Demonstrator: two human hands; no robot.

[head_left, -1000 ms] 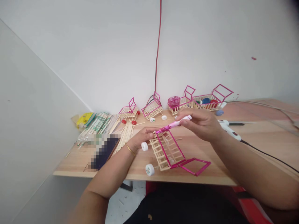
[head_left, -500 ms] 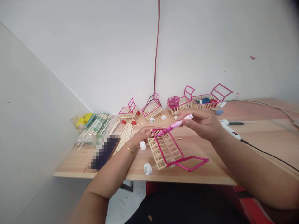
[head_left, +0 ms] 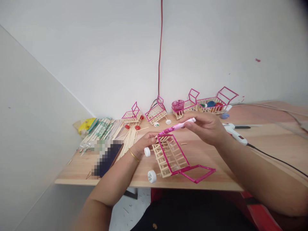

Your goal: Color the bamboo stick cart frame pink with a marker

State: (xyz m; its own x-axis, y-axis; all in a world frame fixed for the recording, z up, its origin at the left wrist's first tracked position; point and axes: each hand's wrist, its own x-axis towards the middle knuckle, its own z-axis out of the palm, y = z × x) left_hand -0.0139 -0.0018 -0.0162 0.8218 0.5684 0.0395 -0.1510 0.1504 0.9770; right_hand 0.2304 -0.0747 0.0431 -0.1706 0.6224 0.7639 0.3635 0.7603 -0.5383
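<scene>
A small cart made of wooden sticks [head_left: 172,155] is tilted above the table's front, with a magenta rim and handle and white bottle-cap wheels. My left hand [head_left: 146,143] grips its far end, the fingers partly hidden behind the sticks. Between the thumb and fingers of my right hand [head_left: 204,126] is a white and pink marker-like pen [head_left: 176,127], smeared with magenta. Its tip is at the cart's far left rim corner; whether it touches I cannot tell.
Several similar carts, including a red-wheeled one [head_left: 132,116], line the wall. A paint cup [head_left: 178,105] rests at one of them. Loose sticks [head_left: 128,138] and packaged sticks [head_left: 98,131] lie left. On the right is a white glue gun [head_left: 235,133] with a cable.
The pen has moved left along the cart's far rim to the corner, and its angle is flatter. The cart's handle end has dipped slightly lower. My left hand keeps its hold.
</scene>
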